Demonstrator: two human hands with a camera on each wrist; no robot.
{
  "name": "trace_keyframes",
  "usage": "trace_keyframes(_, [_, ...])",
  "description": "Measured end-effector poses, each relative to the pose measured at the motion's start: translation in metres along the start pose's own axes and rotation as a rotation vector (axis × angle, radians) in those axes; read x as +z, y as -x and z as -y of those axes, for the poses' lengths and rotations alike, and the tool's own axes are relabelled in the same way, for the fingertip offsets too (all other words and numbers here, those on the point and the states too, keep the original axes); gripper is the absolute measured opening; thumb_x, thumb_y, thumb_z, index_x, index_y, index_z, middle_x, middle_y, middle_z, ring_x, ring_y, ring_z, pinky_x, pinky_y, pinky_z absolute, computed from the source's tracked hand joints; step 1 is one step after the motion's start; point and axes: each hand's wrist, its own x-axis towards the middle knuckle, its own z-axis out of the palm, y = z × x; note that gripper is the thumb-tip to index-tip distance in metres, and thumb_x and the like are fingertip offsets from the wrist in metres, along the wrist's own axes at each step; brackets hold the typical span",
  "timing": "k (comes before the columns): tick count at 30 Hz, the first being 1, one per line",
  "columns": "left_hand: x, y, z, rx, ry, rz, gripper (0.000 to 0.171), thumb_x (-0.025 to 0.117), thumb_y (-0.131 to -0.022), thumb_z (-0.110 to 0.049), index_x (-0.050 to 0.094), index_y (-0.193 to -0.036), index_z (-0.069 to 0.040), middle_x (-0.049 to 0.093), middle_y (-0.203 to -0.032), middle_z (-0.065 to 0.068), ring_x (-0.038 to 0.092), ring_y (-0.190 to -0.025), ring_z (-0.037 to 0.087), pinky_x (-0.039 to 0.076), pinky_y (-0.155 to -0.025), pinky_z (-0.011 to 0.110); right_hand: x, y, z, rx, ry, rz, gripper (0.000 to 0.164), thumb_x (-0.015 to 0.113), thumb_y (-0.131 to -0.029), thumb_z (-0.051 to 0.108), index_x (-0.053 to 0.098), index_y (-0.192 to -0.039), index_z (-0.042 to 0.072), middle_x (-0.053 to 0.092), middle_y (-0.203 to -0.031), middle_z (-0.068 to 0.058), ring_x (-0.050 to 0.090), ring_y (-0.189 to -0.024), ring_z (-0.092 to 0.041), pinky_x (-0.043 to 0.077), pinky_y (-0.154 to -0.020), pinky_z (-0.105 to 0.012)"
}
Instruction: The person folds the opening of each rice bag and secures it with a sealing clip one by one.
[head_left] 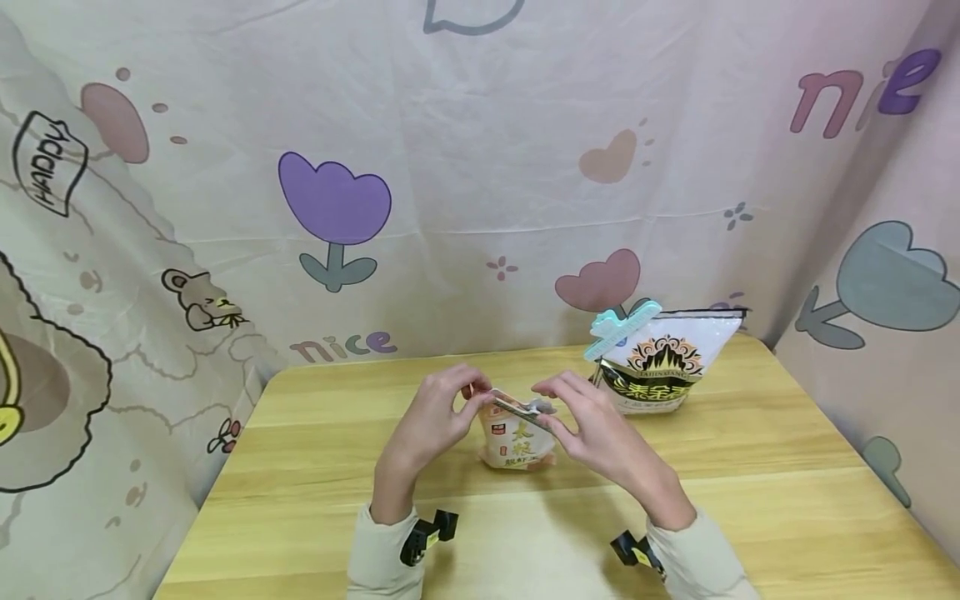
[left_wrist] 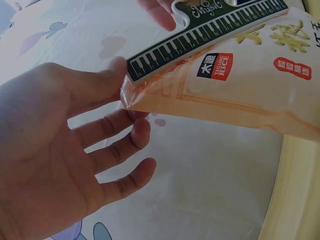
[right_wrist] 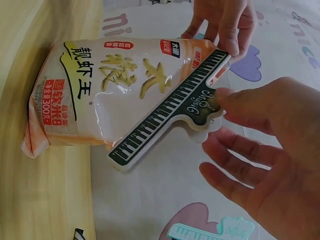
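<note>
A small orange and white rice bag [head_left: 504,450] stands on the table, leaning slightly. Across its top lies a dark green clip with a piano-key pattern and the word Music [right_wrist: 172,110], set at a slant over the bag's upper edge. My left hand [head_left: 438,417] pinches the bag's top corner by one end of the clip between thumb and index finger; the other fingers [left_wrist: 122,150] are spread loosely. My right hand [head_left: 596,425] pinches the clip's handle, thumb in front and fingers behind. The clip's rear side is hidden.
A larger white rice bag [head_left: 663,367] stands at the back right, with a turquoise clip [head_left: 622,329] across its top left corner. The wooden table [head_left: 315,475] meets a printed cloth backdrop [head_left: 480,167] at the rear and sides.
</note>
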Motion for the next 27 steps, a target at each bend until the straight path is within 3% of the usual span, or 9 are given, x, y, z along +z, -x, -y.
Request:
trace_keyframes(8, [0.012,0.002,-0.001,-0.022,-0.138,0.013,0.014,0.074,-0.081,-0.007,0.066,-0.091,-0.012,0.06,-0.088,-0.006,0.057,-0.079,0.01,0.049,-0.069,0.024,0.009,-0.009,0.008,-0.032,0.075,-0.019,0.031,0.074,-0.082,0.017,0.062,-0.11,0.011,0.059,-0.102,0.004,0.054,-0.094,-0.01,0.05,-0.076,-0.027])
trace_keyframes(14, [0.016,0.001,-0.001,-0.022,-0.232,-0.034,0.013,0.072,-0.082,-0.003,0.064,-0.091,-0.01,0.059,-0.086,-0.002,0.055,-0.074,0.01,0.048,-0.065,0.024,0.021,-0.024,0.01,-0.112,0.171,-0.04,0.017,0.07,-0.081,0.013,0.064,-0.097,0.01,0.058,-0.095,0.002,0.052,-0.086,-0.01,0.048,-0.069,-0.023])
trace_keyframes(27, [0.036,-0.026,0.025,0.097,-0.32,-0.154,0.01,0.07,-0.083,-0.004,0.062,-0.088,-0.008,0.056,-0.085,-0.001,0.053,-0.078,0.016,0.046,-0.067,0.029,0.018,-0.046,-0.015,-0.069,0.212,-0.015,0.016,0.071,-0.08,0.01,0.063,-0.094,0.009,0.058,-0.092,0.001,0.052,-0.08,-0.011,0.048,-0.065,-0.02])
